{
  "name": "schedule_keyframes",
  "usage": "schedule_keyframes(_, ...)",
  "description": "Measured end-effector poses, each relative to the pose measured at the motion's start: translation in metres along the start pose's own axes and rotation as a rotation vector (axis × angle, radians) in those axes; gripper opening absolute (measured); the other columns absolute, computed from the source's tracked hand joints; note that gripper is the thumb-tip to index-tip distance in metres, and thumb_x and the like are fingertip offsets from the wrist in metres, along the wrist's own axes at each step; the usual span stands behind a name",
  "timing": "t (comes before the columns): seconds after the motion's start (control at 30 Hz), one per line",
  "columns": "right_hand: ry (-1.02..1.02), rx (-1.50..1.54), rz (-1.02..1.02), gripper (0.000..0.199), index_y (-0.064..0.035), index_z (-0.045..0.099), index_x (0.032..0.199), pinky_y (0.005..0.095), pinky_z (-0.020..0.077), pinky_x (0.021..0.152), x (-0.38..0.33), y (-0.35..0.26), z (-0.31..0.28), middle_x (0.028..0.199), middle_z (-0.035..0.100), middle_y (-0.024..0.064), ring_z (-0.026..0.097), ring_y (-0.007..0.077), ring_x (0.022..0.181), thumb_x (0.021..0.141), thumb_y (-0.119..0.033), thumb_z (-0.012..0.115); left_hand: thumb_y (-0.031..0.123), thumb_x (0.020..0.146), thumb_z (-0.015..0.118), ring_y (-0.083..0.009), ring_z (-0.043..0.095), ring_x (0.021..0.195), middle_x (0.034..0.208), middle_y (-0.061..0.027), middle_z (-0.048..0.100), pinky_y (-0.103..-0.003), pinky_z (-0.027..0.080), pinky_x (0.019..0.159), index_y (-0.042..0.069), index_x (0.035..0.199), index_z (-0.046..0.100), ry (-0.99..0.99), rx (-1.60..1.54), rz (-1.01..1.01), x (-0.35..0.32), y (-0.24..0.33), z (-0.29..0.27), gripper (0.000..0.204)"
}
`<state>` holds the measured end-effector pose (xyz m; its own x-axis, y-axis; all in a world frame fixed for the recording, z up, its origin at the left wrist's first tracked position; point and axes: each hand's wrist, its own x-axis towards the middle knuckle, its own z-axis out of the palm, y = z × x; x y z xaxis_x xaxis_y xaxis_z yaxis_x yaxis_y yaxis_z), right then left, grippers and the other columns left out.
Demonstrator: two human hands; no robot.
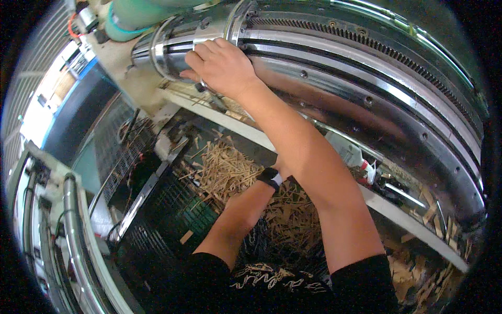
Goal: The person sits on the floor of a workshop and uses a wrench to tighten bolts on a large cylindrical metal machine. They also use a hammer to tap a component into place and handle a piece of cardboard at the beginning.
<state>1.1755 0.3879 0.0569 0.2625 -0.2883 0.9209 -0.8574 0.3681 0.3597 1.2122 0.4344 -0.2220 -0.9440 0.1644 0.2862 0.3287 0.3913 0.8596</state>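
My right hand (pixel 222 67) rests against a shiny metal collar (pixel 210 32) on a large steel cylinder (pixel 334 86). Its fingers are curled and closed, and a small metal piece shows just below them; what they grip is mostly hidden. My left hand (pixel 284 166) reaches below the cylinder, crossing under my right forearm, which covers most of it, so its fingers do not show. A dark watch with a light band (pixel 270 178) sits on the left wrist.
Cardboard scraps (pixel 225 165) lie heaped below. A pale beam (pixel 225 121) runs beneath the cylinder, and a toothed strip (pixel 361 39) lines its top. A white spray bottle (pixel 367 170) with a red part lies at right. Metal rollers (pixel 78 235) stand at the lower left.
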Motion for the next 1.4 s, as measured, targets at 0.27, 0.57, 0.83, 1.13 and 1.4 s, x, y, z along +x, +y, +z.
schedule_keyframes(0.27,-0.162,0.681,-0.009,0.031,-0.0067,0.051,0.082,0.0362,0.0426,0.072,-0.095,-0.084,-0.053,0.079,0.050,0.0072,0.052,0.0259,0.081,0.075,-0.032,0.066,0.039,0.074,0.063,-0.0284,0.040,0.119,0.120,-0.0116,0.050,-0.043,0.023,0.105,0.014,0.115,0.055,-0.292,0.960,-0.016,0.034,-0.036,0.006,0.048)
schedule_keyframes(0.57,-0.798,0.838,0.563,0.024,-0.0017,0.051,0.083,0.0376,0.0409,0.062,-0.225,-0.074,-0.015,0.073,0.048,0.0107,0.052,0.0279,0.071,0.089,-0.024,0.058,0.034,0.076,0.059,-0.0292,0.048,0.106,0.110,-0.0120,0.054,-0.044,0.034,0.091,0.011,0.111,0.057,-0.075,0.926,0.174,0.013,-0.081,0.011,0.041)
schedule_keyframes(0.83,-0.801,0.854,0.928,0.019,-0.0015,0.056,0.089,0.0292,0.0387,0.062,-0.218,-0.062,0.027,0.075,0.051,0.0073,0.047,0.0150,0.068,0.090,-0.020,0.057,0.022,0.083,0.054,-0.0274,0.060,0.093,0.106,-0.0147,0.060,-0.039,0.048,0.077,0.007,0.109,0.058,-0.091,0.474,0.698,-0.044,-0.056,-0.067,0.030)
schedule_keyframes(1.13,-0.765,0.873,1.296,0.015,-0.0015,0.055,0.085,0.0267,0.0405,0.065,-0.171,-0.130,0.122,0.072,0.051,0.0005,0.047,0.0088,0.071,0.089,-0.016,0.057,0.002,0.070,0.067,-0.0378,0.055,0.092,0.117,-0.0193,0.045,-0.044,0.046,0.077,0.003,0.109,0.054,0.453,0.292,0.400,-0.105,-0.088,-0.254,0.041)
schedule_keyframes(1.4,-1.013,1.061,1.075,0.022,-0.0007,0.055,0.087,0.0279,0.0414,0.075,-0.165,-0.139,0.165,0.083,0.053,0.0049,0.051,0.0139,0.083,0.084,-0.020,0.064,0.002,0.087,0.055,-0.0284,0.059,0.079,0.078,-0.0151,0.057,-0.034,0.047,0.065,-0.002,0.097,0.058,0.451,-0.047,0.107,-0.114,-0.122,-0.318,0.012)
